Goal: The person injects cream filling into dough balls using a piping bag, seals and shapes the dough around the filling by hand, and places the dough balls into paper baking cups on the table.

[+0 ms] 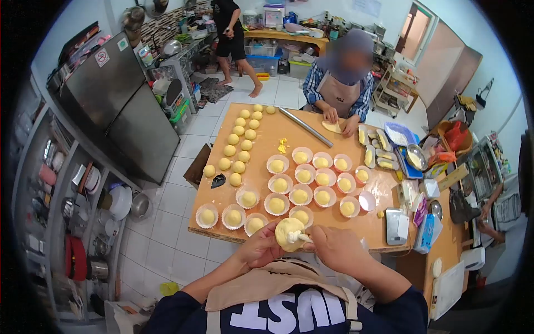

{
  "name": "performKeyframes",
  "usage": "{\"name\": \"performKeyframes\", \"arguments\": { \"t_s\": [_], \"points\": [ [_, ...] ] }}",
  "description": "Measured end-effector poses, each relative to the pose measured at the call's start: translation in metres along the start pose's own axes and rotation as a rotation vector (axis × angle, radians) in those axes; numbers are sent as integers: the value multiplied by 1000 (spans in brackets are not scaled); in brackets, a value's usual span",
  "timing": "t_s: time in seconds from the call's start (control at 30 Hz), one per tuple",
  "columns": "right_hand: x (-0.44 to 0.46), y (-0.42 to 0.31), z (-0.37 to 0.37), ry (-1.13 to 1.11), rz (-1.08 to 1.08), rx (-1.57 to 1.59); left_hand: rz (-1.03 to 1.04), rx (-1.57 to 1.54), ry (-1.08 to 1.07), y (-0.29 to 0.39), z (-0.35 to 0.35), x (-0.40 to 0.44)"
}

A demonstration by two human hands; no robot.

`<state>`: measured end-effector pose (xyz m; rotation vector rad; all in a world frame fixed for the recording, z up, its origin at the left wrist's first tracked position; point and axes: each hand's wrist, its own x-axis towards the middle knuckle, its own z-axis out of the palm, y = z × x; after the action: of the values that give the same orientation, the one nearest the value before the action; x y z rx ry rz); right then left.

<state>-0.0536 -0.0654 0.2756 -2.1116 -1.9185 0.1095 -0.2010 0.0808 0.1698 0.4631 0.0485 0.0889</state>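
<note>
My left hand (261,245) cups a flattened round of pale yellow dough (287,227) just over the table's near edge. White filling (293,237) sits on the dough. Closed around a small white spoon-like tool (304,238), my right hand (336,246) touches the tool's tip to that filling; its handle is hidden in my fist. Right beyond my hands, several dough balls stand in white paper cups, among them one paper cup (255,224) close to my left hand.
Bare dough balls (239,131) line the table's (261,161) left side. A metal rolling pin (306,127) lies near a co-worker (339,83), whose hands press dough. To the right are a kitchen scale (397,227), filled moulds (378,147) and a blue tray (399,133). Another person stands behind.
</note>
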Motion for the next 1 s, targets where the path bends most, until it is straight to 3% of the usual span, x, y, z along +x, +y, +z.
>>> {"name": "performKeyframes", "arguments": {
  "t_s": [0.33, 0.43, 0.57, 1.0],
  "points": [
    [-33, 72, -40, -101, -154, -203, 38, 7, -23, -58, 21, 61],
    [-51, 118, -50, -167, -154, -79, 35, 12, -11, -89, 39, 97],
    [-66, 154, -57, -191, -170, 22, 182, -60, -33, -123, 48, 123],
    [-57, 175, -59, -185, -208, 9, 396, -145, 74, -152, 57, 136]
  ]
}}
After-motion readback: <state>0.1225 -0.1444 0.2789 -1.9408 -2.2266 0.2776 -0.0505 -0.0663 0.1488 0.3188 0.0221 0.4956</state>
